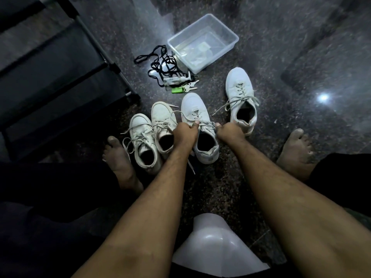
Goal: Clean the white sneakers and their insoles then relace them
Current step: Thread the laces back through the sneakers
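Both hands pinch the pale laces of the white leather sneaker point(197, 125) standing on the dark speckled stone floor point(281, 57): left hand point(185, 131) at its tongue, right hand point(230, 130) just beside; three more white sneakers point(152, 131) flank it, near a clear plastic tub point(202, 43)

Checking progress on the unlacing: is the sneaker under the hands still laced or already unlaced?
Still laced. White laces cross the eyelets of the middle sneaker; the left hand and right hand pinch its loose lace ends.
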The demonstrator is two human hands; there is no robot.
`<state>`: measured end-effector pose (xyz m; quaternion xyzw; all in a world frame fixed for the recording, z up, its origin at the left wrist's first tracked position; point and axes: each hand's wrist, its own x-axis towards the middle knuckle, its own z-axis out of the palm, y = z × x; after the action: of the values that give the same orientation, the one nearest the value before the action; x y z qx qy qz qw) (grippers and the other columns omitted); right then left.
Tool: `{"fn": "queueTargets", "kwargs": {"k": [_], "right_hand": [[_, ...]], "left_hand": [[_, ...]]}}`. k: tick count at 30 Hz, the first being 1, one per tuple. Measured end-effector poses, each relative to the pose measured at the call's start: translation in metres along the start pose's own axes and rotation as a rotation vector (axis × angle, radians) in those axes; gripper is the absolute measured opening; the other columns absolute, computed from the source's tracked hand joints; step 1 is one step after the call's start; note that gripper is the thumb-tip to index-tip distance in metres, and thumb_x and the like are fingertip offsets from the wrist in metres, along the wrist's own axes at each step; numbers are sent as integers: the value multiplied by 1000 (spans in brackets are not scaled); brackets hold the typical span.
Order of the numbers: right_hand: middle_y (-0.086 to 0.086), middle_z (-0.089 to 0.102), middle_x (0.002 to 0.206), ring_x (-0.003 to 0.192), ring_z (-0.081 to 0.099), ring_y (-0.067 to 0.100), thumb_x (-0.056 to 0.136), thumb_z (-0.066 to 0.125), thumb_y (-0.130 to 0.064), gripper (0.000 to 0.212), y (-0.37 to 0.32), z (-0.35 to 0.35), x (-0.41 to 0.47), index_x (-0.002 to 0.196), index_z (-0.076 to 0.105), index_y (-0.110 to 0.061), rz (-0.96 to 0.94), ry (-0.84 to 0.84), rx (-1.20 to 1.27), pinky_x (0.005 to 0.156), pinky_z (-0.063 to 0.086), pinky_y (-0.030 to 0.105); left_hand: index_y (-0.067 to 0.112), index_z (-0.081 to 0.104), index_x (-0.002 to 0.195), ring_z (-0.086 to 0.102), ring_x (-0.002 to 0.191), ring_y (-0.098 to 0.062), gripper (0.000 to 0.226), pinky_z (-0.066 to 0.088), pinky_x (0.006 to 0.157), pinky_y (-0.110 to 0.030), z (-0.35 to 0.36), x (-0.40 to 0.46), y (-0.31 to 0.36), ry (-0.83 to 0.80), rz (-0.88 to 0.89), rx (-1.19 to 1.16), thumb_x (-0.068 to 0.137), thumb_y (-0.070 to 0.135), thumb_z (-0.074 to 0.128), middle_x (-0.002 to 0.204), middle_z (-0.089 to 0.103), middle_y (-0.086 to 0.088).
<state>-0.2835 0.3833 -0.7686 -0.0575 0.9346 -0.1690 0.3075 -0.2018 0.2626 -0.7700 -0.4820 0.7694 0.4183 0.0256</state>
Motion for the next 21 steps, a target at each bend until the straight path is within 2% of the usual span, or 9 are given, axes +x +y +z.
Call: {"fn": "queueTargets", "kwargs": {"k": [3,5,6,8,10,13,16,19,21], "right_hand": [[25,60,129,124,54,38,103,35,-46,62,-4,7,7,126,60,6,105,-51,232,98,42,36],[22,67,116,111,62,35,101,39,-47,61,-8,9,17,119,64,6,163,-76,429,92,48,35],[18,70,99,90,68,30,99,43,-49,57,-9,12,22,108,66,3,207,-111,571,77,54,34],[3,56,64,40,52,11,97,51,-47,41,-14,14,25,82,60,-10,328,-191,904,39,40,20],[-3,42,51,28,30,5,99,52,-42,39,-16,14,26,70,49,-17,399,-269,1089,31,23,13],[-6,35,36,25,24,4,102,49,-41,45,-21,6,22,64,45,-18,444,-391,1259,27,19,13],[-2,42,33,22,37,7,103,50,-36,48,-31,-3,13,62,48,-11,412,-397,1423,29,29,12],[-2,56,45,37,51,10,103,48,-36,43,-41,-1,24,67,55,-13,302,-287,1501,50,42,21],[-1,59,57,52,54,14,104,45,-38,38,-46,0,34,75,58,-16,195,-226,1499,60,42,26]], "left_hand": [[1,73,92,66,94,-36,51,49,80,-34,9,4,-1,-19,-88,-166,96,49,56,96,73,-21],[9,72,92,68,94,-34,54,55,88,-38,17,13,-2,-27,-117,-316,87,59,53,95,74,-15],[11,71,88,69,93,-33,54,56,88,-42,21,19,-4,-28,-126,-364,83,62,52,93,74,-13],[15,67,79,70,88,-30,44,57,86,-43,26,26,-5,-50,-131,-420,86,57,56,88,75,-8],[15,65,73,67,76,-25,37,58,79,-39,25,27,-1,-35,-166,-524,93,46,62,79,72,-6],[13,63,72,58,64,-21,36,51,64,-34,27,29,-4,-45,-248,-614,91,44,67,70,65,-7],[12,65,84,59,67,-21,40,52,64,-37,30,32,-8,-69,-273,-596,85,51,70,75,65,-7],[6,69,86,52,59,-19,57,43,58,-30,31,36,-6,-45,-265,-616,81,62,65,66,59,-5],[6,68,87,50,55,-18,57,40,56,-25,30,40,-2,-38,-296,-628,84,63,62,63,57,-1]]}}
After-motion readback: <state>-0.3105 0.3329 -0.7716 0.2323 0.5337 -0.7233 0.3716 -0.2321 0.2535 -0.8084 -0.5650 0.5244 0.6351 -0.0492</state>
